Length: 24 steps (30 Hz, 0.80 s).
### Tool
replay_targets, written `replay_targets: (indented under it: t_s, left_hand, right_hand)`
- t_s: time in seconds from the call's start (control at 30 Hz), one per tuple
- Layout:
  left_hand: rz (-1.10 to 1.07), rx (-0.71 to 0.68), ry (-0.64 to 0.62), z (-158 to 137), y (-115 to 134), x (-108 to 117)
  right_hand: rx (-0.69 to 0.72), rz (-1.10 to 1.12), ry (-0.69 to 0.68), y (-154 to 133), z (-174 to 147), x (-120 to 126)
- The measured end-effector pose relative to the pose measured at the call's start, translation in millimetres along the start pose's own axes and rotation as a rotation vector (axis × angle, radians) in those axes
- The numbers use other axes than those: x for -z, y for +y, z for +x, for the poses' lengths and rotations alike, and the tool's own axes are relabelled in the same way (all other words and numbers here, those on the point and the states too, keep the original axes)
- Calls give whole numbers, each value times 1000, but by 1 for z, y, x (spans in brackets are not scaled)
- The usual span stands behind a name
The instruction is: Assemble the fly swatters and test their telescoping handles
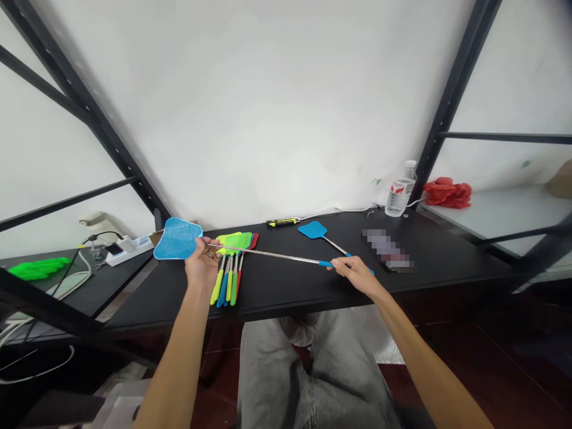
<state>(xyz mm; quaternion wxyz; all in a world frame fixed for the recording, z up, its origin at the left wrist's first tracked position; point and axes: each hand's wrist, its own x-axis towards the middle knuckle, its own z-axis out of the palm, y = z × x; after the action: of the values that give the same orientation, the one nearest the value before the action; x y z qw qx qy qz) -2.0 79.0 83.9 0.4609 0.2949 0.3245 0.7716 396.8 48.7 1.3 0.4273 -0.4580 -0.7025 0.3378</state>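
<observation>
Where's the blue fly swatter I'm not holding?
In the head view, that blue swatter lies on the black table, right of centre, its head just right of the black-and-yellow object, its handle partly behind your right hand.

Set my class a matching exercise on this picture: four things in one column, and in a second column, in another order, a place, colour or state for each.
1. Long swatter
2. Bottle
3. Swatter bunch
4. Power strip

A. Lying on the table, in several colours
B. White, farthest left of the four
C. Held by the left hand and right hand
D. Transparent, standing upright

Pairs: 1-C, 2-D, 3-A, 4-B
</observation>
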Motion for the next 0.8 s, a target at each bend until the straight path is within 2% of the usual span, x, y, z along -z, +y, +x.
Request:
replay_targets:
  t_s: [0.23,0.4,0.67,0.8]
  left_hand:
    - [35,14,66,-7,-10,25]
    - [56,-8,127,-6,-1,40]
    - [19,-30,156,-4,9,44]
    - [18,-47,193,-1,20,53]
  right_hand:
    - [24,-77,56,-3,0,0]
    - [12,-65,107,2,1,1]
    - [-5,-52,149,11,1,5]
    - [-15,-4,141,12,0,7]
